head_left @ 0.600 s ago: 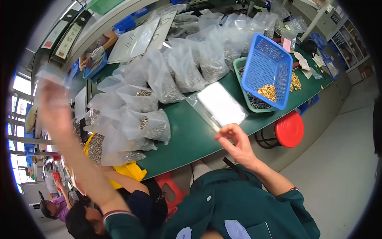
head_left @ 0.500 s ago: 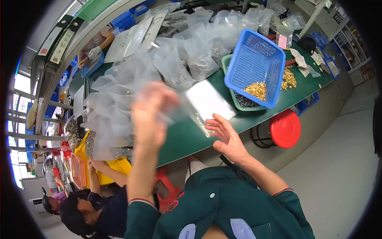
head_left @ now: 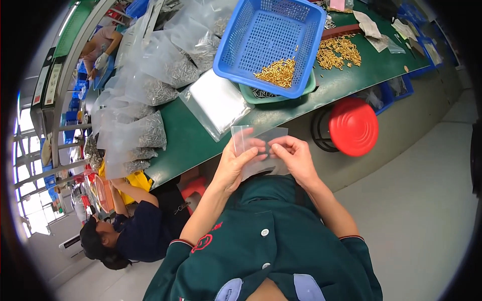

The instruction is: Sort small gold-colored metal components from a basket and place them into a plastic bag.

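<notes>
Hands, left [head_left: 236, 163] and right [head_left: 296, 158], hold clear bag [head_left: 253, 138] upright, mouth upward

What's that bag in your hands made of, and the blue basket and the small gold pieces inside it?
Bag: thin clear plastic film, glossy, hands show through. Blue basket: likely moulded plastic, matte, perforated mesh walls. Gold pieces: probably brass-coloured metal, shiny; too small to confirm.
</notes>
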### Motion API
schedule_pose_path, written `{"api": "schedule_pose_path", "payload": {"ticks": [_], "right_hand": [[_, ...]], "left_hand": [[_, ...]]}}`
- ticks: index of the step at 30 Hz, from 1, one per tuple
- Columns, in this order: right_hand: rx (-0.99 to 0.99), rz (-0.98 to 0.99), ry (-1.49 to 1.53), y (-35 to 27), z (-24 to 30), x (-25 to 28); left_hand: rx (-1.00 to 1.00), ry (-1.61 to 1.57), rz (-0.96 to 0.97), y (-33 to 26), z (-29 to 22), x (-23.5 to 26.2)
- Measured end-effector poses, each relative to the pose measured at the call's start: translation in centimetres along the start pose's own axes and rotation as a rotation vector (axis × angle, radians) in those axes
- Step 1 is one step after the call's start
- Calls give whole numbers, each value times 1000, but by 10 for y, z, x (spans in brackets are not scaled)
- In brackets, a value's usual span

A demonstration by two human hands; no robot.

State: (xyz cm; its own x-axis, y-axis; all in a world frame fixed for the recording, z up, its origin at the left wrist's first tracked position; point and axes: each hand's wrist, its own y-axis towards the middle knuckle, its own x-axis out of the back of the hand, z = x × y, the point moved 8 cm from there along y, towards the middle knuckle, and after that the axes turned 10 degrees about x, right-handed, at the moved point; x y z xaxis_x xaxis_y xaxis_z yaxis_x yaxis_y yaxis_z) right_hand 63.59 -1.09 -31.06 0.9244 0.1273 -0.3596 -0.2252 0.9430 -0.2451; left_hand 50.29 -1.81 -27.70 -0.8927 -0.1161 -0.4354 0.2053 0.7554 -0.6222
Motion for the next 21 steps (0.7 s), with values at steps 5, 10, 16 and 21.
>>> {"api": "schedule_pose_path", "payload": {"ticks": [5, 10, 16, 21], "right_hand": [[37, 0, 2, 13, 5, 10], [228, -76, -509, 29, 9, 10], [598, 355, -830, 31, 33, -90], [648, 382, -1006, 44, 17, -115]], "left_hand": [[42, -208, -70, -7, 4, 31], [32, -159, -186, -10, 3, 68], [-4, -107, -354, -8, -6, 93], [-86, 79, -317, 2, -14, 94]]}}
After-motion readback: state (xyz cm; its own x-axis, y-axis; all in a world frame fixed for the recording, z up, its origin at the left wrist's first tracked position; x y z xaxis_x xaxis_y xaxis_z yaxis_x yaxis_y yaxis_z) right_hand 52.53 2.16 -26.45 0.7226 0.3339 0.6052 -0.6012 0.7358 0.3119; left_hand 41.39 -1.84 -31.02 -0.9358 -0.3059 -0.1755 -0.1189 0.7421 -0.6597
